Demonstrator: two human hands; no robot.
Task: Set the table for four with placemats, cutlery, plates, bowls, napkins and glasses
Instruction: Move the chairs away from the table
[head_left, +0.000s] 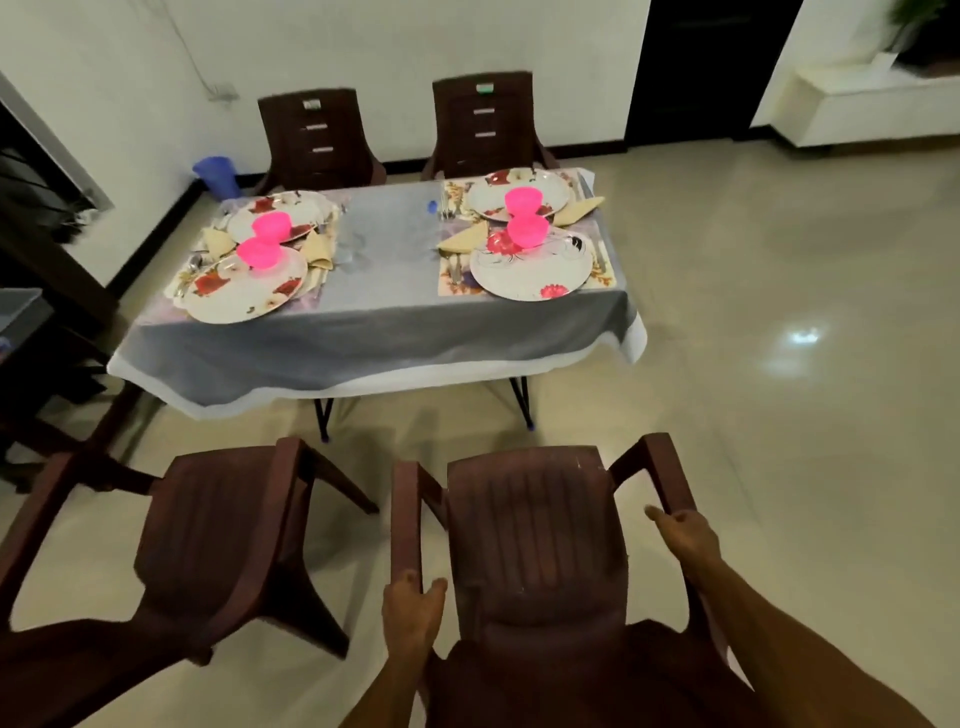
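Pink bowls (523, 199) sit one per floral plate (531, 270) on the table (384, 306), contents not visible. Near right, the left hand (413, 613) and right hand (685, 535) each grip an armrest of a brown chair (535, 545), well apart from the table.

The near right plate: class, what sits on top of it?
A pink bowl sits on the plate's far edge. The patch of plate beneath the bowl is covered.
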